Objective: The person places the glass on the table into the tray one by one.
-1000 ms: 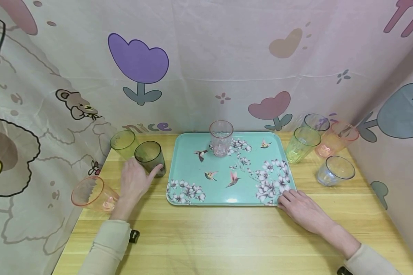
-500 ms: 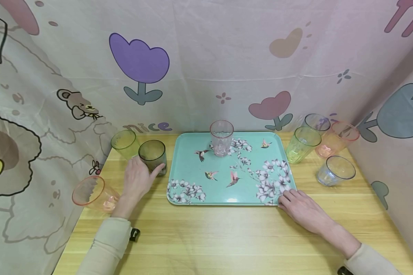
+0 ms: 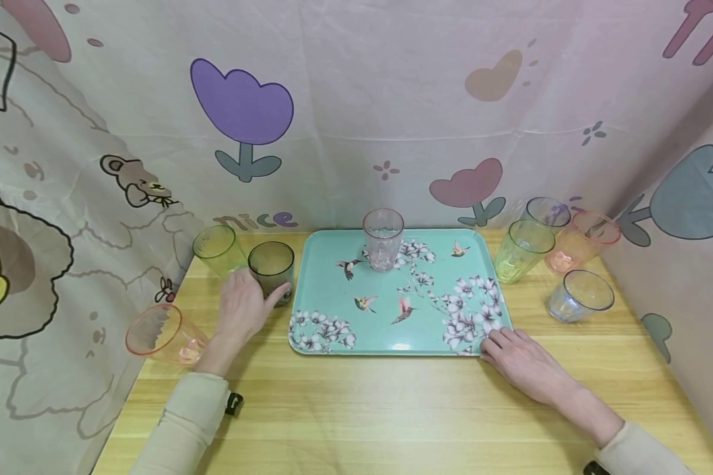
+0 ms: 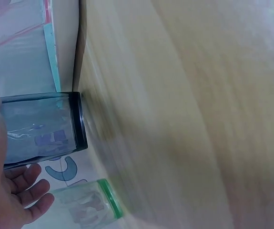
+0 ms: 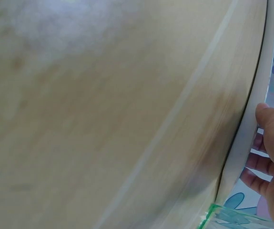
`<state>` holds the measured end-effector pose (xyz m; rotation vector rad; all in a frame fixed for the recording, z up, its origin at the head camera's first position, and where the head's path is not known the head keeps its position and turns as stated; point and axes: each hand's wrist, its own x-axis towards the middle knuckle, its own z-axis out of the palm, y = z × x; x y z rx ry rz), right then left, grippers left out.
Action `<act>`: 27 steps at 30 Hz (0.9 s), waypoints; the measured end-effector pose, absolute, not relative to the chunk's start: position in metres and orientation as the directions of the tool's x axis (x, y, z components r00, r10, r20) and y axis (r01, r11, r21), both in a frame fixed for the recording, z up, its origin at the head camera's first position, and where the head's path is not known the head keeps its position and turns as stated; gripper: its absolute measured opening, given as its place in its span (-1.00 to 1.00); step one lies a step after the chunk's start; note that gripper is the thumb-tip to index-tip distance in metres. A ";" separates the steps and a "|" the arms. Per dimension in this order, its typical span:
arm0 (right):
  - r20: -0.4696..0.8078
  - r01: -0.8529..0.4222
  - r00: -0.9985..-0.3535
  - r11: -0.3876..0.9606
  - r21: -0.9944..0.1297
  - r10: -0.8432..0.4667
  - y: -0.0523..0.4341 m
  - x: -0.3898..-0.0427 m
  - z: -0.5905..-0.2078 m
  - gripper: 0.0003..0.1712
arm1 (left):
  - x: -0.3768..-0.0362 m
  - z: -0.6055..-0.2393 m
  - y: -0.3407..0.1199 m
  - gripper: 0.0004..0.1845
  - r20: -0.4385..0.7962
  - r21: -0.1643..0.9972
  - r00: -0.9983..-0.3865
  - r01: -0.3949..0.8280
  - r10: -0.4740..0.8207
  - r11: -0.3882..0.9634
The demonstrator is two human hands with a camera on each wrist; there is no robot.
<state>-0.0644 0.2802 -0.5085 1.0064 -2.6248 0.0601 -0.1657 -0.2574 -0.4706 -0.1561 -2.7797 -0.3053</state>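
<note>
From the head camera: the left hand (image 3: 241,305) is wrapped around a smoky grey tumbler (image 3: 271,269), thumb on the near side, fingers curled behind it. The tumbler stands upright on the wooden table (image 3: 392,409), just beside the left edge of the teal floral tray (image 3: 333,300), and it looks empty. A green tumbler (image 3: 215,249) stands right behind the hand, and an orange tumbler (image 3: 163,335) sits near the table's left edge; both seem empty. On the tray, one clear pink tumbler (image 3: 383,238) stands upright toward the back, nothing visible in it. To the right of the tray are four more: a green glass (image 3: 519,249), a purple-tinted glass (image 3: 545,212), an orange glass (image 3: 582,240) and a clear bluish glass (image 3: 579,294). The right hand (image 3: 519,361) lies flat, fingers spread, fingertips touching the tray's near right corner. Against a second ago, the grey tumbler has slid rightward, closer to the tray, with the left hand moving along; the right hand hasn't budged.

Left wrist view: it's blurry, but the grey tumbler (image 4: 41,128) shows dark, translucent and thick-rimmed, with the thumb against its wall and the fingers (image 4: 29,191) curled below, the green tumbler (image 4: 86,207) close by.

Right wrist view: mostly blurred tabletop, and the right hand's fingers (image 5: 272,157) rest straight by the tray's pale rim (image 5: 244,143).
</note>
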 end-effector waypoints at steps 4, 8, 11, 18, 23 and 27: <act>0.317 -0.657 -0.698 0.750 0.077 -0.643 0.280 -0.064 -0.509 -0.85 | -0.166 -0.468 -0.254 -0.16 0.374 0.163 -0.923 0.162 0.091 0.973; 0.318 -0.657 -0.697 0.750 0.074 -0.642 0.280 -0.064 -0.509 -0.85 | -0.167 -0.465 -0.252 -0.17 0.405 0.148 -0.909 0.175 0.102 0.973; 0.320 -0.658 -0.696 0.750 0.073 -0.642 0.280 -0.064 -0.509 -0.84 | -0.169 -0.462 -0.250 -0.17 0.417 0.128 -0.901 0.184 0.115 0.975; 0.316 -0.658 -0.697 0.749 0.076 -0.644 0.281 -0.064 -0.509 -0.84 | -0.171 -0.452 -0.244 -0.17 0.426 0.091 -0.891 0.211 0.154 0.973; 0.317 -0.658 -0.696 0.749 0.078 -0.644 0.281 -0.064 -0.510 -0.85 | -0.173 -0.445 -0.238 -0.16 0.387 0.070 -0.906 0.214 0.171 0.974; 0.316 -0.657 -0.696 0.749 0.080 -0.645 0.281 -0.064 -0.509 -0.86 | -0.176 -0.442 -0.232 -0.16 0.373 0.048 -0.910 0.216 0.183 0.975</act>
